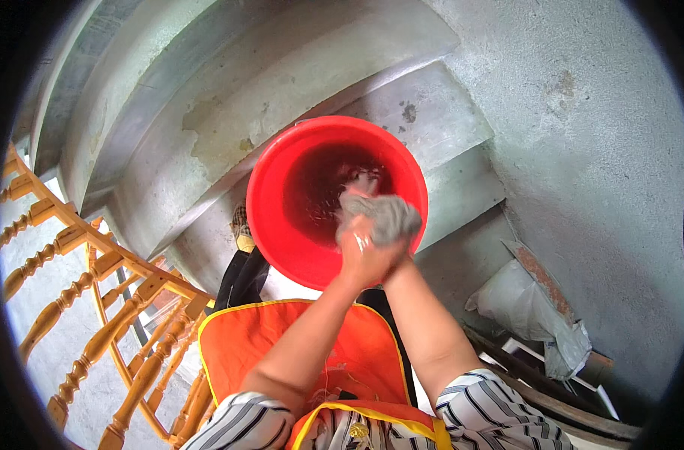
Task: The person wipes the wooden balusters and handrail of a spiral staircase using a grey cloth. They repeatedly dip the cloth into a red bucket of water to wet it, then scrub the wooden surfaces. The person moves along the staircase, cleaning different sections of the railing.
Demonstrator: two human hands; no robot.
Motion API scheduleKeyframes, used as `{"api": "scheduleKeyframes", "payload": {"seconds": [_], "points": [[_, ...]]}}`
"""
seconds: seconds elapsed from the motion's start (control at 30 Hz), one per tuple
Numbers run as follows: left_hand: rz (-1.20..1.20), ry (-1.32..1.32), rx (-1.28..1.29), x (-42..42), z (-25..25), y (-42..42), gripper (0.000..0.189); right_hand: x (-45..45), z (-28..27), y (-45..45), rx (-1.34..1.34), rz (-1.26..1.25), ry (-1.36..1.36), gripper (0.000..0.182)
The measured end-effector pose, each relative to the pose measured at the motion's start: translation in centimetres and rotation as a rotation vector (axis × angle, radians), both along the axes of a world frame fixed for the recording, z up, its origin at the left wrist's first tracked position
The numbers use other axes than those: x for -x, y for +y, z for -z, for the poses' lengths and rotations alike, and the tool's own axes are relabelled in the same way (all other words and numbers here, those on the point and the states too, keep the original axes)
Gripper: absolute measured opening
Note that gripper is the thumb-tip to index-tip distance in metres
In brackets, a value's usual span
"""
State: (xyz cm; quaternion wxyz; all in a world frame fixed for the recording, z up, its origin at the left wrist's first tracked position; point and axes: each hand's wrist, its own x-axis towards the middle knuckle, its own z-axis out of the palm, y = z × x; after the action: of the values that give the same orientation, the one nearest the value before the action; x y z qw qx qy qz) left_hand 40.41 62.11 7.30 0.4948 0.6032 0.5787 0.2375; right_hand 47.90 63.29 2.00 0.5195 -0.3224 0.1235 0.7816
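A wet grey cloth [391, 216] is bunched between my two hands above a red plastic bucket [269, 225]. My left hand [360, 242] grips it from the left, blurred by motion. Close against it, my right hand [397, 254] also holds the cloth, though its fingers are mostly hidden. One end of the cloth hangs toward the dark water [325, 180] inside the bucket, where splashes show. The bucket stands on a concrete stair step, just beyond my orange apron [342, 349] with yellow edging.
Concrete stairs [297, 62] curve up to the left, with damp stains on one tread. A wooden balustrade [145, 275] borders the left side. At right rises a rough grey wall [578, 124]; a white plastic bag [516, 298] and boards lie at its foot.
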Motion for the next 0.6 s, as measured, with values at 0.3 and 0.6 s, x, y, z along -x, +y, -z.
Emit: {"api": "scheduleKeyframes", "payload": {"seconds": [0.3, 0.6], "points": [[0.054, -0.212, 0.301, 8.8, 20.3, 6.3, 0.051, 0.7, 1.2, -2.2, 0.28, -0.147, -0.596, 0.055], [0.01, 0.411, 0.449, 6.3, 19.3, 4.6, 0.044, 1.1, 3.9, -0.7, 0.475, -0.527, -0.787, 0.075]]}}
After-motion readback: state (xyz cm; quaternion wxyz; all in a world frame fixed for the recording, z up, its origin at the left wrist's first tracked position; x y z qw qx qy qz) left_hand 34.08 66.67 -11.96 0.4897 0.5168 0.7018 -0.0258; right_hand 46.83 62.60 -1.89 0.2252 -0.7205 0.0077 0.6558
